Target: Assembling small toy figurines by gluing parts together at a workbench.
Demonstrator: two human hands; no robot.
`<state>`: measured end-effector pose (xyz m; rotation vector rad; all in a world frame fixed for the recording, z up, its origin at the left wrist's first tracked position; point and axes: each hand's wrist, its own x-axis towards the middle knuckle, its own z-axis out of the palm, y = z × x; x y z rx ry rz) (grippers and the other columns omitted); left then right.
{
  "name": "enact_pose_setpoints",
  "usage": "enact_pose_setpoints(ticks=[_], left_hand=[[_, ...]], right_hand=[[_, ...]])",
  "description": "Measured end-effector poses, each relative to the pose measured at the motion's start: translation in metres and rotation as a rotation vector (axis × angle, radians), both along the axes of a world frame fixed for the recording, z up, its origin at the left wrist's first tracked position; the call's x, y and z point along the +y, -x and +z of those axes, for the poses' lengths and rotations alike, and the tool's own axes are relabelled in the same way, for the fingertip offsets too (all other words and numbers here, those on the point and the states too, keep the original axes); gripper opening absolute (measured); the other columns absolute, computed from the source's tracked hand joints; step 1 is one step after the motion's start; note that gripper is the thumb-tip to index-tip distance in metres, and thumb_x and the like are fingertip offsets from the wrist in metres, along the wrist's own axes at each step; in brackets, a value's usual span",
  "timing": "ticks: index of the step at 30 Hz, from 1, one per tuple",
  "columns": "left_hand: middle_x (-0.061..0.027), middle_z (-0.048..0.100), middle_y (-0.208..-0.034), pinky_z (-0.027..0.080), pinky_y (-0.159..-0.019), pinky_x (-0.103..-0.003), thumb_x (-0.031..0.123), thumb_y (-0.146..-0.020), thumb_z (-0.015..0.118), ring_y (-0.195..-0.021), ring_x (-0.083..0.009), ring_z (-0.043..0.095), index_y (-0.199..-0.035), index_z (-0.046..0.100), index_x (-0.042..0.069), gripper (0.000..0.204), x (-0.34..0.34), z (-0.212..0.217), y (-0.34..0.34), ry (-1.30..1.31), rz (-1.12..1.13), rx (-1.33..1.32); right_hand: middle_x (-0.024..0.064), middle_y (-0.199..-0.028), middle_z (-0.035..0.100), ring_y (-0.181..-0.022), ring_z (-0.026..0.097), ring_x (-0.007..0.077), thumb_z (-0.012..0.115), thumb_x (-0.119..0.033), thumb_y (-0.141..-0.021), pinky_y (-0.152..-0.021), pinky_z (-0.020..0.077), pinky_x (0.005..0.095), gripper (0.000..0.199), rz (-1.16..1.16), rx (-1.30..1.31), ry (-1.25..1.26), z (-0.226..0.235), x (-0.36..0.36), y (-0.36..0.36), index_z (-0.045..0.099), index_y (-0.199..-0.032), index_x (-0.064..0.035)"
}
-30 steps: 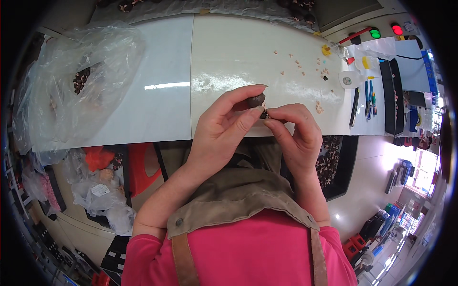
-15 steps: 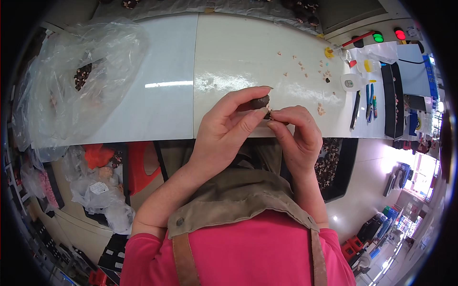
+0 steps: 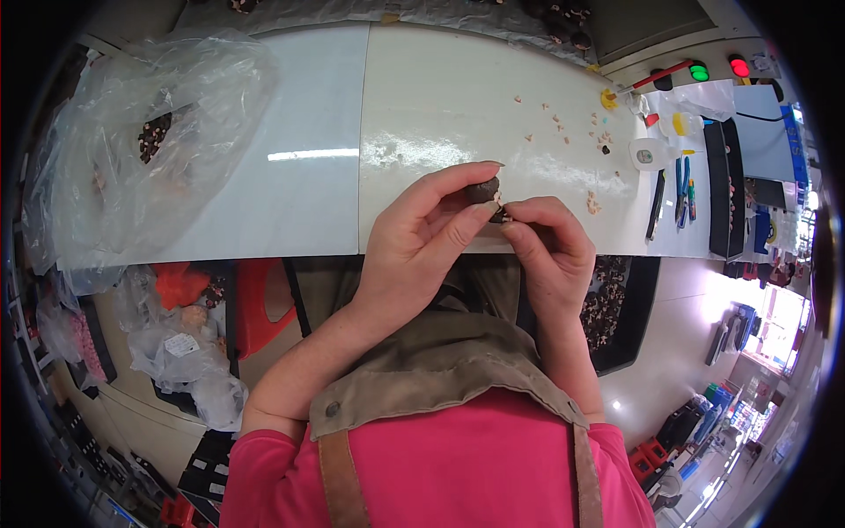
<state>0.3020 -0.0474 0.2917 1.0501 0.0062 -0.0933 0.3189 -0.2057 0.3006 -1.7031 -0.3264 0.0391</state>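
Note:
Between the thumb and fingers of my left hand (image 3: 414, 238) is a dark brown rounded piece (image 3: 482, 190) with pale pink bits along its right edge. My right hand (image 3: 560, 245) pinches a small dark bit with pale specks (image 3: 501, 216) between thumb and forefinger, right against the lower side of the rounded piece. Whether the two are joined I cannot tell, since my left thumb covers part of the contact. Both hands are over the front edge of the white table (image 3: 422, 97).
Pale crumbs (image 3: 593, 203) lie on the right. Pliers (image 3: 682, 189), a black-handled tool (image 3: 656, 204) and a white roll (image 3: 647, 155) lie beyond. A clear plastic bag (image 3: 202, 114) with dark pieces covers the left. Below the table, a black tray (image 3: 647, 326) holds several dark-and-pale pieces.
My right fingertips have shifted slightly right and down, and more of the small dark bit shows. My left hand keeps its hold on the rounded piece, nearly still.

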Motion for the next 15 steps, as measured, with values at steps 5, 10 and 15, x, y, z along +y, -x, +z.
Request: enact_pose_setpoints(ticks=[5,10,15], left_hand=[[-0.0096,0.055,-0.114,0.044,-0.093,-0.027,-0.001,-0.09,0.052,-0.107,-0.0148,0.054,-0.123,0.047,-0.002,0.033,-0.0005,0.0015,-0.0004,0.016,0.013,0.006],[-0.0092,0.056,-0.111,0.046,-0.089,-0.025,-0.001,-0.088,0.054,-0.103,-0.0139,0.056,-0.12,0.047,-0.003,0.033,-0.0019,0.005,0.0007,0.045,0.023,0.047],[-0.0089,0.056,-0.109,0.048,-0.087,-0.025,-0.001,-0.088,0.056,-0.1,-0.0131,0.057,-0.119,0.047,-0.003,0.032,-0.0023,0.0054,-0.0006,0.053,0.033,0.061]], right_hand=[[0.006,-0.093,0.06,-0.085,0.055,0.011,0.065,0.004,-0.079,-0.077,0.0423,0.0209,0.018,-0.049,-0.067,-0.021,-0.0066,0.0024,0.0017,0.061,-0.096,0.002],[0.0075,-0.093,0.059,-0.085,0.055,0.0145,0.064,0.003,-0.08,-0.077,0.0429,0.0233,0.018,-0.097,-0.236,0.123,-0.0068,0.0031,0.0042,0.062,-0.098,0.0016],[0.0084,-0.093,0.059,-0.088,0.054,0.0163,0.059,0.003,-0.083,-0.077,0.0427,0.0246,0.019,-0.117,-0.286,0.207,-0.0053,0.0027,0.0044,0.062,-0.102,0.0009]])
